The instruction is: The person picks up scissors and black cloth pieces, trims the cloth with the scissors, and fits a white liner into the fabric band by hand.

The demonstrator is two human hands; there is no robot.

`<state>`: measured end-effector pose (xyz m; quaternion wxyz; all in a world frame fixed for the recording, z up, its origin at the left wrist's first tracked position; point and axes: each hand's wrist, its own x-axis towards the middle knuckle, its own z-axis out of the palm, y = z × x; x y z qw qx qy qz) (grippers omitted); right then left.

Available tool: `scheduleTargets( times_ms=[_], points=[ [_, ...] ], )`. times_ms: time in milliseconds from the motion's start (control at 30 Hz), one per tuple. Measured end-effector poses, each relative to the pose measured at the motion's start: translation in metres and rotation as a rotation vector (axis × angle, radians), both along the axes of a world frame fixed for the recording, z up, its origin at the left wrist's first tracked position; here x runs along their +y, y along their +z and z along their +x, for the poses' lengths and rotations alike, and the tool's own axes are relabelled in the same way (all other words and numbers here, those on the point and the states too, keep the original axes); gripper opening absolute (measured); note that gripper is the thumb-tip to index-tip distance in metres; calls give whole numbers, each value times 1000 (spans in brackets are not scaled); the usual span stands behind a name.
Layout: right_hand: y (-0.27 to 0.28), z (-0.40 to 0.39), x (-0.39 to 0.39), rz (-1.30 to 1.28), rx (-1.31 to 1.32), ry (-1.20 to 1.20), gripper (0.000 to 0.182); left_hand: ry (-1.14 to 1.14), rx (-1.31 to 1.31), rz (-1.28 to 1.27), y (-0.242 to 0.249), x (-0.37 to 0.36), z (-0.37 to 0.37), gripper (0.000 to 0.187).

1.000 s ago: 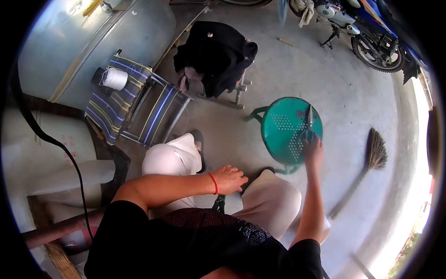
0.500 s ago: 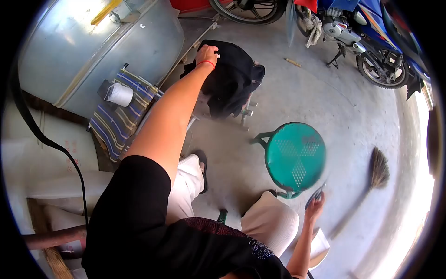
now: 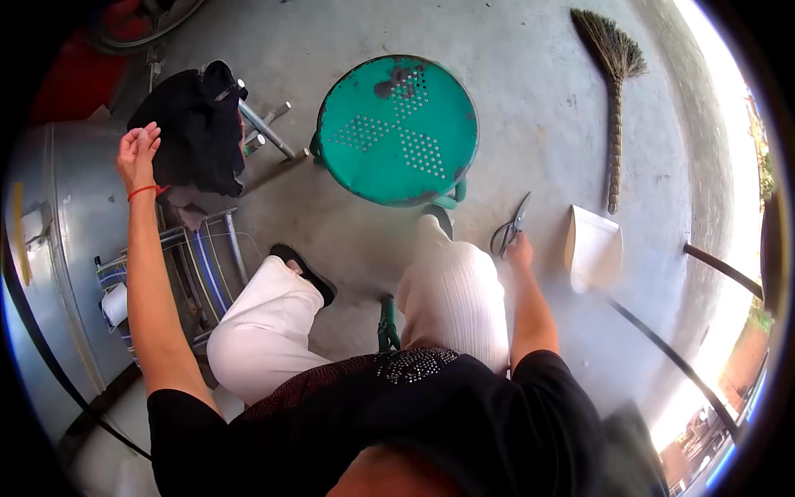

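Observation:
In my right hand (image 3: 521,248) is a pair of dark-handled scissors (image 3: 511,227), gripped by the handles beside my knee with the blades pointing away from me. My left arm reaches out to the far left. The left hand (image 3: 137,154) is beside a heap of black cloth (image 3: 195,137), its fingers loosely bent and apart, with nothing visible in them. The cloth lies over a metal-legged frame that it mostly hides. A round green stool (image 3: 364,170) with a perforated, worn top stands in front of my knees.
A straw broom (image 3: 614,108) and a white dustpan (image 3: 595,244) with a long dark handle lie to the right. On the left are a striped folding seat (image 3: 203,263), a white spool (image 3: 115,303) and a large metal container (image 3: 87,190). A wheel (image 3: 145,29) shows at the upper left.
My view has swung right, so the stool and cloth now appear farther left. My left hand has come off the cloth. The scissors remain in my right hand.

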<state>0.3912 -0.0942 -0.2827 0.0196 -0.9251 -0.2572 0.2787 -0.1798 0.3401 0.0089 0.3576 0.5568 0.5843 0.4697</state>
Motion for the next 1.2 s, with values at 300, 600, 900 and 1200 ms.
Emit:
scheduleTargets(
  times_ms=[300, 600, 900, 1200],
  points=[
    [148, -1, 106, 811, 613, -65, 16, -498, -506, -468, 67, -178, 163, 32],
    [423, -190, 157, 1138, 585, 1263, 11, -446, -831, -432, 70, -250, 191, 49],
    [372, -271, 157, 1191, 217, 1526, 13, -452, -563, -289, 68, -260, 130, 37],
    [369, -308, 166, 1149, 193, 1512, 8, -391, -723, -188, 68, -264, 98, 26]
  ],
)
